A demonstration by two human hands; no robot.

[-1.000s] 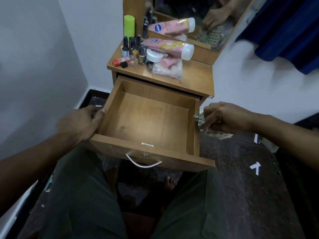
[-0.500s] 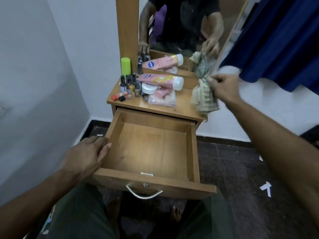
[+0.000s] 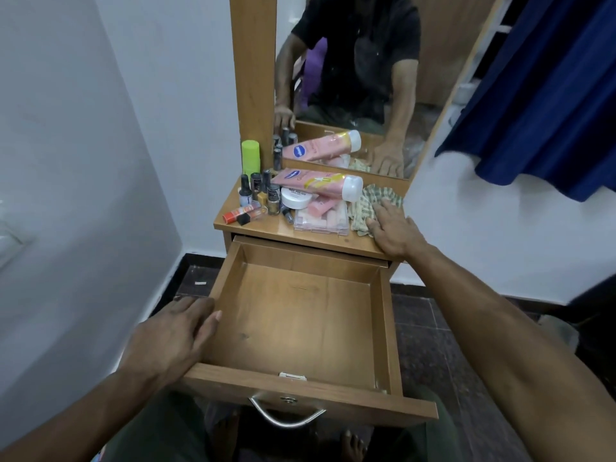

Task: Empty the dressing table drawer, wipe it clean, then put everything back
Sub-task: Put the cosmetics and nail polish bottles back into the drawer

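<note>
Right hand (image 3: pixel 395 228) flat on cloth (image 3: pixel 365 208)

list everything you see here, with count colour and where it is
drawer: 1, brown wood, pulled out, nothing inside
dressing table: 1, brown wood, against the wall
mirror: 1, behind the tabletop
lotion tube: 1, pink with white cap, lying on tabletop
nail polish bottles: several, mixed colours, tabletop left
green stick: 1, upright, back left
white jar: 1, beneath tube
clear box: 1, tabletop middle
cloth: 1, checked, tabletop right
curtain: 1, dark blue, upper right
left hand: rests on drawer's left wall
right hand: flat on cloth
</note>
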